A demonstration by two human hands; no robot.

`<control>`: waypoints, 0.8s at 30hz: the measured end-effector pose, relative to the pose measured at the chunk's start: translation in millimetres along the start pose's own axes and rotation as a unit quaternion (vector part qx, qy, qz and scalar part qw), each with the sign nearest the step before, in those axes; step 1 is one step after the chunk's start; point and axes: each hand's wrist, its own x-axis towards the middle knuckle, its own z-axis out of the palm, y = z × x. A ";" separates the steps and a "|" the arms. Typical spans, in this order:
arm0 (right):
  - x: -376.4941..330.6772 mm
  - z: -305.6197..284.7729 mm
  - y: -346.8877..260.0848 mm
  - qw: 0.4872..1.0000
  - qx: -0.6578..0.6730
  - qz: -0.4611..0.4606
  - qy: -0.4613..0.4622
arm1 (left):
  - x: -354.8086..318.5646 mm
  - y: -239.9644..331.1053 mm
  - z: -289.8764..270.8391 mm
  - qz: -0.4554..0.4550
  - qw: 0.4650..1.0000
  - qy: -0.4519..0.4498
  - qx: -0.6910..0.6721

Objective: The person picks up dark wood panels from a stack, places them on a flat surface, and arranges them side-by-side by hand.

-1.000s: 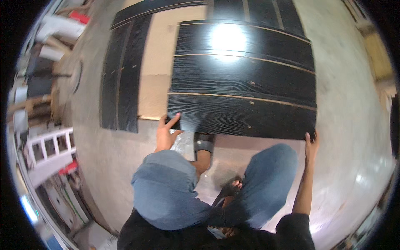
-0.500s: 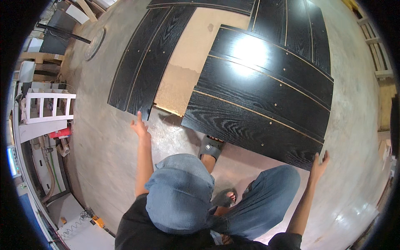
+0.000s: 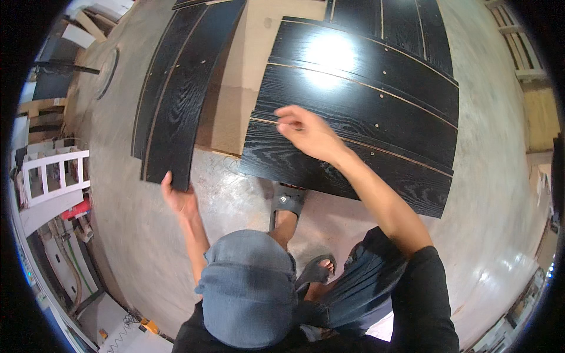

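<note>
Two narrow black wood-grain planks (image 3: 176,100) lie side by side on the concrete floor at the left. My left hand (image 3: 179,200) grips the near end of the right-hand plank, thumb on its top face. To the right lies a wide black panel (image 3: 376,123) made of several joined boards with thin pale seams. My right hand (image 3: 309,134) hovers over this panel's near left part with loosely curled fingers, holding nothing. A pale brown sheet (image 3: 235,112) shows between the planks and the panel.
I crouch on the floor; my sandalled foot (image 3: 286,200) is just before the panel's near edge. More black boards (image 3: 400,23) lie beyond. A white slatted frame (image 3: 53,176) and clutter stand at the far left, with pale timber (image 3: 538,112) at the right.
My right hand has left the wide panel's near right corner and swung up over its left part. My left hand has moved left and taken the narrow plank's end.
</note>
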 end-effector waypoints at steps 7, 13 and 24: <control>47.7 -17.8 -4.6 0.958 0.267 0.046 0.097 | -31.3 74.1 -107.5 0.032 0.997 0.014 0.065; 27.7 -161.9 5.8 0.796 0.530 -0.125 0.264 | 3.9 47.3 -63.5 0.027 0.998 0.035 0.055; -212.7 -339.1 99.8 0.837 0.223 0.122 0.485 | 92.8 -71.5 149.0 -0.203 0.917 -0.267 0.217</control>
